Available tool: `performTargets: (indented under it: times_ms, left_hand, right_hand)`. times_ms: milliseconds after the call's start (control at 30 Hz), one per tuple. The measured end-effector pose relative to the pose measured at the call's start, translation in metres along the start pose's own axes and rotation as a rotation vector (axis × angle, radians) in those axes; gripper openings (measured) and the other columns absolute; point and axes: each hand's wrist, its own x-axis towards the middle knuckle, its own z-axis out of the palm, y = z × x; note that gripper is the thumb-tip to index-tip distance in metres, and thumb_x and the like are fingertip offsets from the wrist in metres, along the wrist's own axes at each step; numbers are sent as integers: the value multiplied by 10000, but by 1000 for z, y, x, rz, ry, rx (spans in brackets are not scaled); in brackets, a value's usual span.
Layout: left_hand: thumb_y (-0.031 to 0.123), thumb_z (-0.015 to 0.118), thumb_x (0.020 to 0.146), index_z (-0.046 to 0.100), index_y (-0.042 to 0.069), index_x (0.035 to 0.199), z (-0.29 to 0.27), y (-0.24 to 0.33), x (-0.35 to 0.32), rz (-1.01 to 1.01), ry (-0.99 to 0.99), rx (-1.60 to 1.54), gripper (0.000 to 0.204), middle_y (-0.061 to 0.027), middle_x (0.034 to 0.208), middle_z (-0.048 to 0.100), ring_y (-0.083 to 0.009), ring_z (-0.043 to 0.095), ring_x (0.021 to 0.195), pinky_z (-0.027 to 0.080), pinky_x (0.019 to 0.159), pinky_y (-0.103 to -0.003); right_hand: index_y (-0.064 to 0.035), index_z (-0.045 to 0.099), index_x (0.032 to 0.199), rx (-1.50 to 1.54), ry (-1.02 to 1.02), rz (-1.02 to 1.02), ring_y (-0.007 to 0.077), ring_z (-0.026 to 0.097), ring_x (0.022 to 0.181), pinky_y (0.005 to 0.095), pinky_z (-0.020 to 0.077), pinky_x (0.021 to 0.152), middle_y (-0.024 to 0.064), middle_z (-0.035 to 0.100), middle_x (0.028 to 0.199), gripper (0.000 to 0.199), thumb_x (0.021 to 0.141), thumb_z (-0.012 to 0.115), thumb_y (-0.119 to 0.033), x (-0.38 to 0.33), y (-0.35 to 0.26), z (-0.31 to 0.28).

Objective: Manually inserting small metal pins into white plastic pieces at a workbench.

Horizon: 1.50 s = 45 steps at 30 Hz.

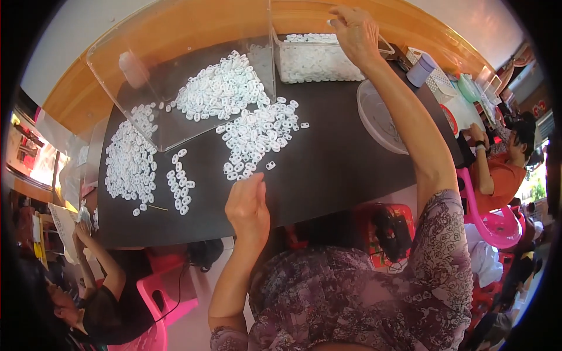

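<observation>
My left hand [248, 207] is closed at the near edge of a loose pile of small white oval pieces [257, 134], each with two holes. Its fingertips point into the pile, and whatever they pinch is hidden. A single white piece [270, 165] lies just to the right of these fingers. Raised at the far side, my right hand [356, 36] is above a clear box [319, 61] full of similar white pieces. Its fingers are bent together, with a small white bit at the tips that I cannot make out.
A large clear bin [181, 140] lies tipped on the dark table [328, 169], white pieces spilling from it. Another pile [130, 158] and a small group [180, 181] lie left. A round clear tub [380, 117] sits under my right forearm. People sit on both sides.
</observation>
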Motion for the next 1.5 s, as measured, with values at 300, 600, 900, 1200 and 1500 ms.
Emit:
performTargets:
  times_ms: [300,600,900,1200,1500]
  left_hand:
    - [-8,599,627,579,20,814,23,-10,21,447,-190,481,190,-85,737,491,-254,495,724,427,626,-343]
    - [-16,587,612,516,33,738,32,-7,28,476,-338,634,152,-117,726,452,-269,450,721,397,654,-370]
    - [-5,597,804,574,33,889,18,8,4,10,-249,29,96,-129,825,577,-314,565,776,449,667,-396]
    - [-22,629,797,584,14,873,22,5,-16,-104,-136,-152,95,-114,774,570,-252,564,663,457,609,-314]
    - [53,625,851,607,4,892,18,-4,-19,-200,-103,-338,66,-83,764,563,-184,549,668,444,611,-281]
  right_hand:
    - [-29,641,837,281,-160,-133,300,581,810,384,471,709,119,631,850,92,746,652,-27,-97,-63,-17]
    - [-4,631,815,453,-281,-1,273,572,747,357,473,645,106,617,798,99,724,659,24,-149,-83,-51]
    - [-13,642,845,497,-424,172,280,559,724,367,450,641,109,593,740,91,761,643,-46,-175,-77,-41]
    - [-61,640,818,460,-398,-11,290,523,720,391,424,613,93,547,723,113,730,686,-116,-166,-121,4]
    - [-54,641,815,439,-450,-7,286,527,718,383,429,619,89,547,728,158,669,701,-55,-171,-105,-18]
